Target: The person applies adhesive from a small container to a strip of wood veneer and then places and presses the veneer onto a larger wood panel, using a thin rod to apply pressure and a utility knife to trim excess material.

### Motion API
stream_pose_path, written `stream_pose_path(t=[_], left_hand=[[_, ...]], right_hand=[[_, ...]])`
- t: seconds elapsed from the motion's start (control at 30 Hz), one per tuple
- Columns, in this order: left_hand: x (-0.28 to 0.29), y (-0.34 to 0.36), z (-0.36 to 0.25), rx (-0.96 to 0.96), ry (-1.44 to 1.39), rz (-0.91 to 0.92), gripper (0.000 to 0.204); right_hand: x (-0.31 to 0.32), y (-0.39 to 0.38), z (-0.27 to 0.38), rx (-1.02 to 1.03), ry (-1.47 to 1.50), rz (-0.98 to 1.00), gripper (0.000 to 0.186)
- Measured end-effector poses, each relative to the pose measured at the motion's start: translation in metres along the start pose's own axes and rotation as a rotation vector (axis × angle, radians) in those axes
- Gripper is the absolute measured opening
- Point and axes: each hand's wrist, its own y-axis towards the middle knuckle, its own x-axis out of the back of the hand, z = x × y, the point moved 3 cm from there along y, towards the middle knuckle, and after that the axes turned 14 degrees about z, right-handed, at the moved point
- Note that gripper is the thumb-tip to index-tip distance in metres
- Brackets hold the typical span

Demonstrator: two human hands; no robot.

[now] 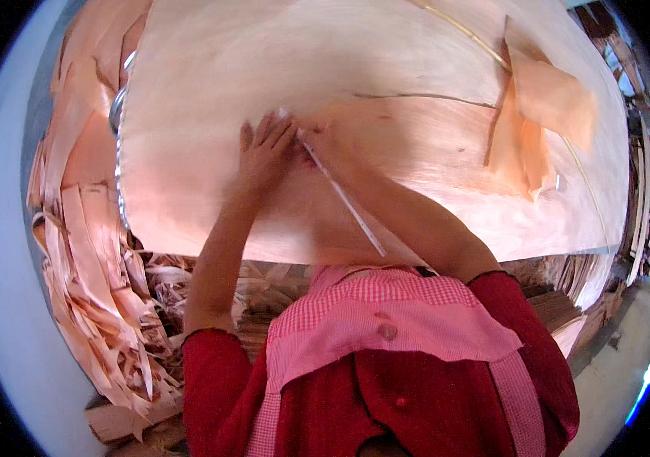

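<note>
Head view, the only one: a thin white strip [344,196] is lying aslant over the pale veneer sheet [195,99], approx. centre-front, its long axis running from the fingers down & to the person's R, i.e. back toward the body. Its upper part is passing btwn. the two hands; the lower end is pointing at the sheet's near edge.

R hand [326,148] is sitting nearer, right beside the strip's upper part, w/ the forearm slanting roughly alongside it. Its fingers are blurring into shadow, so can't tell if they're pinching the strip or just touching it. L hand [268,145] is resting palm-down just L of the strip, fingers outstretched & released, not clenching anything visible; fingertips are pointing away from the body.

A dark wavy line [424,97] is running across the sheet beyond the R hand, toward a loose orange veneer piece [557,99] at far R.

Labels/brands: none showing legibly. Small dark marks are dotting the strip, but they're too small to make out as writing.
</note>
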Motion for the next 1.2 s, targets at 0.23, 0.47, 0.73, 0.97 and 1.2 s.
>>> stream_pose_path(t=[0.23,0.47,0.73,0.97,1.2], left_hand=[[0.04,0.005,-0.016,-0.118,0.163,0.048,0.039],[0.029,0.136,-0.11,-0.38,-0.291,-0.226,0.031],[0.008,0.155,-0.13,-0.535,0.134,-0.228,0.031],[0.008,0.109,-0.186,-0.503,0.047,0.068,0.041],[-0.023,0.043,-0.242,-0.682,-0.178,0.082,0.044]], right_hand=[[0.088,-0.031,0.018,0.677,-0.973,-0.363,0.016],[0.174,-0.057,0.034,-0.001,0.173,-0.408,0.014],[0.19,-0.092,0.046,-0.038,-1.173,-0.574,0.018],[0.173,-0.203,-0.044,-0.292,0.128,-0.353,0.018],[0.184,-0.231,-0.08,-0.219,-0.117,-0.374,0.012]])
